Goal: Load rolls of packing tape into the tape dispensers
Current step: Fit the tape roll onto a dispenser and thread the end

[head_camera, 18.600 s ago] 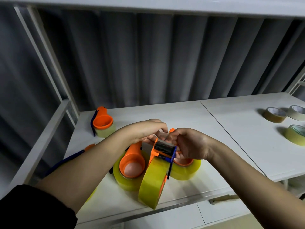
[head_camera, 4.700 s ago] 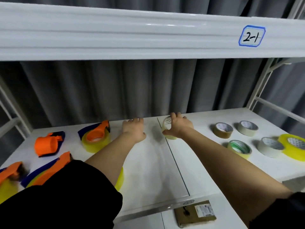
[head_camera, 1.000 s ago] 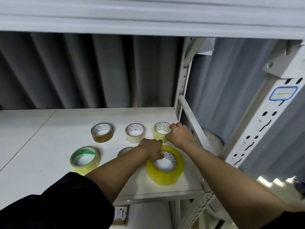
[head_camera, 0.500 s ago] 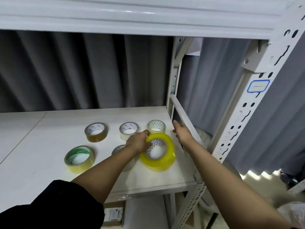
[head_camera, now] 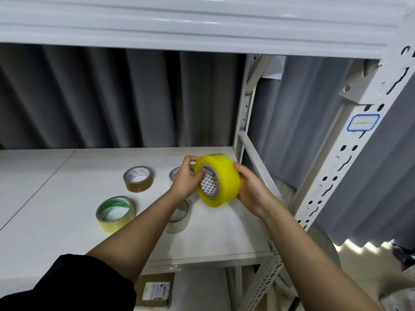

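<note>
1. Both hands are clamped on the big yellow tape roll (head_camera: 217, 180): left hand (head_camera: 186, 178) with fingers at the core, right hand (head_camera: 249, 189) cupping the outer side.
2. Roll's tipped on edge, held up above the white shelf (head_camera: 67, 232).
3. Brown roll (head_camera: 138, 178) and green-cored roll (head_camera: 116, 213) lie flat on the shelf to the left.

Even, soft light; sharp centre, wide-angle bending at edges.
</note>
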A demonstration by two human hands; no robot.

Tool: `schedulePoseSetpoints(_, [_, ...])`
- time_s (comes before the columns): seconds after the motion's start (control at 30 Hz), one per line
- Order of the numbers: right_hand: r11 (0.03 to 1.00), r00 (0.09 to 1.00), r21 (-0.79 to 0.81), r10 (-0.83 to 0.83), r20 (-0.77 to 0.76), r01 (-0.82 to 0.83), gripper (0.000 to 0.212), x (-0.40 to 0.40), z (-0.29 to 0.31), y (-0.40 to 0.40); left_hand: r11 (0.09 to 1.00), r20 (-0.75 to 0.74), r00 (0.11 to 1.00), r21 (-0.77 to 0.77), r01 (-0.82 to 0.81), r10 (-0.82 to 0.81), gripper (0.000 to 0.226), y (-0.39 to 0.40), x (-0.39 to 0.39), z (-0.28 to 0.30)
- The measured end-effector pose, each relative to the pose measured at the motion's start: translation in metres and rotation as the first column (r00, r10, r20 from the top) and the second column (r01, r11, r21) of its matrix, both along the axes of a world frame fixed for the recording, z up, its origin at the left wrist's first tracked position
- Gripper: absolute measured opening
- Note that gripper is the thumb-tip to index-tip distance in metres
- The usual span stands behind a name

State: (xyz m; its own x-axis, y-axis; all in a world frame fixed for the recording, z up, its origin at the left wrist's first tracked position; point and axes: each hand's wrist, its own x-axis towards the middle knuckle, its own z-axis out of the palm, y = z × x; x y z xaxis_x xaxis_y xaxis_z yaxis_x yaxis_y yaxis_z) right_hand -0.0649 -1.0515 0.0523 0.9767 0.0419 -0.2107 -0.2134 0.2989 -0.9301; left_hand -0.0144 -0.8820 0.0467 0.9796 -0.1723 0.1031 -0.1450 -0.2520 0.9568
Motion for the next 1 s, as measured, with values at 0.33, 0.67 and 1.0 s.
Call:
schedulePoseSetpoints(0.33, [0.998,0.990,0.057,0.016,0.139,-0.024,0.037,0.006,-0.003,0.018,0.962,-0.136,0.984,-0.233,-0.142,0.112,0.025,-0.009,-0.022,0.002])
schedulePoseSetpoints(0.67, [0.998,0.996,0.066,0.011,0.090,-0.017,0.031,0.028,0.012,0.053,0.999,0.069,0.997,0.027,0.036,-0.038,0.036,0.014,-0.028,0.010])
schedulePoseSetpoints(1.0, [0.975,0.975,-0.220,0.071,0.211,-0.023,0.025,0.041,0.019,0.124,1.000,0.111,0.994,0.003,0.000,0.000,0.042,0.092,-0.002,0.010])
